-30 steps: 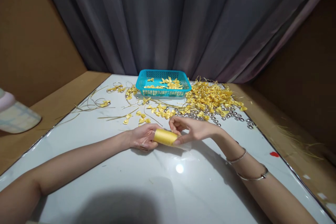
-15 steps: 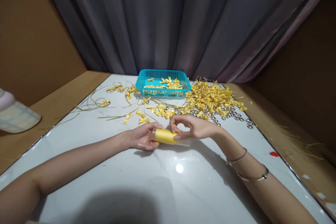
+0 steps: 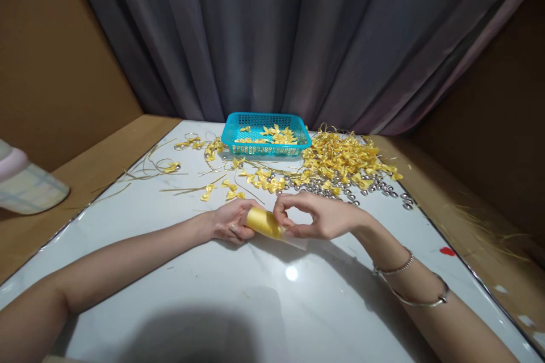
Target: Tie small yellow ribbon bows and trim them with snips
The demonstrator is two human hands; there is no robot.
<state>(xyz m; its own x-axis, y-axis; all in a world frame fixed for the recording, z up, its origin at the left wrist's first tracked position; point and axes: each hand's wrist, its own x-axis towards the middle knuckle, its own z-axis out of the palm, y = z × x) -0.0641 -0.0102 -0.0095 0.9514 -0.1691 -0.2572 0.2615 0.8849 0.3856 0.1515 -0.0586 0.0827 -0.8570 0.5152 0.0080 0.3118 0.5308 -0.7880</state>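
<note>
A spool of yellow thread (image 3: 264, 222) is held above the white table in the head view, lying on its side. My left hand (image 3: 234, 222) grips its left end, fingers wrapped round it. At its right end is my right hand (image 3: 313, 216), thumb and index finger pinched together against the yellow winding; whether a thread end is between them is too small to tell. A pale, see-through part of the spool sticks out below my right fingertips. Yellow bows (image 3: 272, 184) lie just beyond my hands.
A blue basket (image 3: 266, 150) holding yellow bows stands at the back of the white table (image 3: 204, 306). Right of it lies a heap of yellow bows (image 3: 340, 153) with silver beads (image 3: 385, 188) before it. Gold cords (image 3: 191, 189) lie left. A pale cylindrical object (image 3: 32, 187) is far left.
My right hand has shifted slightly right and down, its thumb and index finger still together. The spool has tilted a little, its right end lower. My left hand has barely moved.
</note>
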